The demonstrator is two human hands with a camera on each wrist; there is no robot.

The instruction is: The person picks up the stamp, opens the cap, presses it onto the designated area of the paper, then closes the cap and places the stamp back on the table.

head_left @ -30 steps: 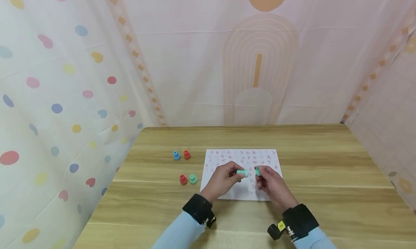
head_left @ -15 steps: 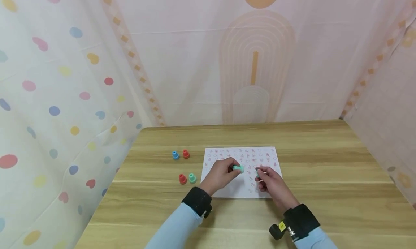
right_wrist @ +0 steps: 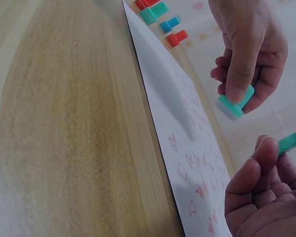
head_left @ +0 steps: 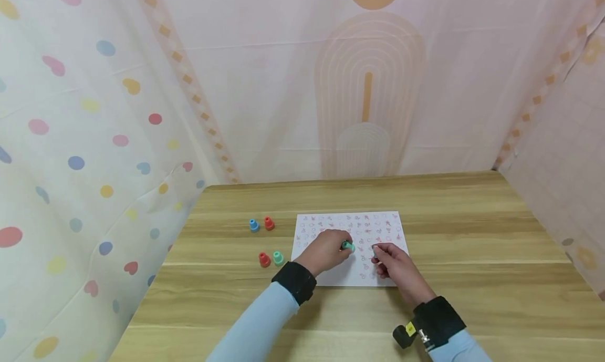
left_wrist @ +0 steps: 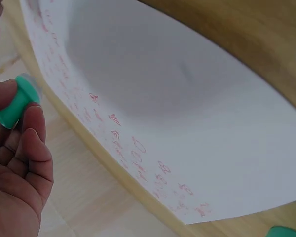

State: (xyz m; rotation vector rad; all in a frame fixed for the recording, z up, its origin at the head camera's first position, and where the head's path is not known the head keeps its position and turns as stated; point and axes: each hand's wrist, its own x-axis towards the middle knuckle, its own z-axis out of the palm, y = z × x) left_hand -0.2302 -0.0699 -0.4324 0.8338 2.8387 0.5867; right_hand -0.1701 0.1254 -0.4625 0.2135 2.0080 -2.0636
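A stamp [left_wrist: 20, 101] was pinched by the left hand [head_left: 325, 251], a cap [right_wrist: 288, 143] by the right hand [head_left: 396, 266], toward the paper's [head_left: 340, 279] right edge.

The left grip [head_left: 325, 251] and right grip [head_left: 399, 268] both pinch, slightly apart.

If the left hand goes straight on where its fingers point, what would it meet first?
Probably the right hand, which holds a small green piece; the depth between both hands is unclear.

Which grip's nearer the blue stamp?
Left. The left grip is over the sheet, right of the blue stamp; the right grip is farther right, past the left one.
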